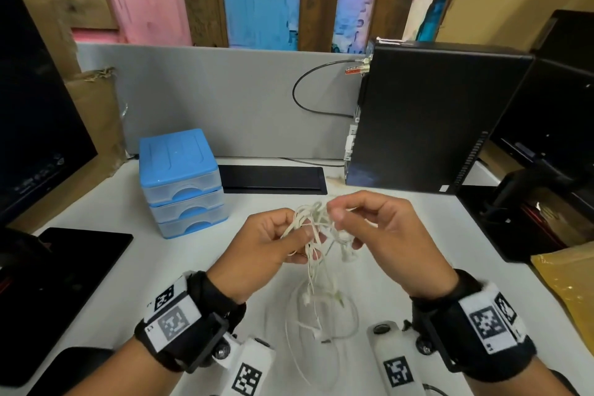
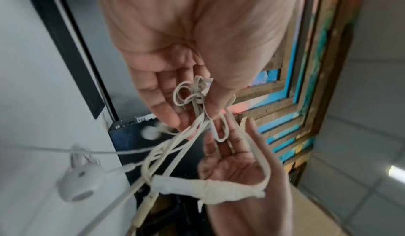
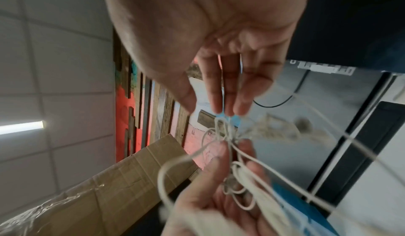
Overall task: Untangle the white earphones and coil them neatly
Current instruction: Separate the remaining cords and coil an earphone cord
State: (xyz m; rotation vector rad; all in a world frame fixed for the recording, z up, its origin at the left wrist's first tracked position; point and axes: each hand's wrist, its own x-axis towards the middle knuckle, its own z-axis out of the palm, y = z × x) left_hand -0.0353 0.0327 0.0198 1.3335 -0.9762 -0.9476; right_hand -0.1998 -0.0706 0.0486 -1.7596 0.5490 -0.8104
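Two hands hold the white earphones [image 1: 316,228] up in the air over the white bench [image 1: 180,270]. The cord is in a messy knot between the hands. The left hand [image 1: 266,247] has its fingers [image 2: 162,101] curled around a bunch of loops, and the thumb presses on them. The right hand [image 1: 385,231] pinches the top of the knot with its thumb and first finger; the other fingers [image 3: 245,91] are loosely bent. Long loops of cord hang down from the knot and lie on the bench, near the wrists. One earbud [image 2: 81,182] dangles beside the left hand. A blue box of drawers [image 1: 181,183] stands on the bench, farther back on the left. A black computer box [image 1: 427,119] stands farther back on the right.
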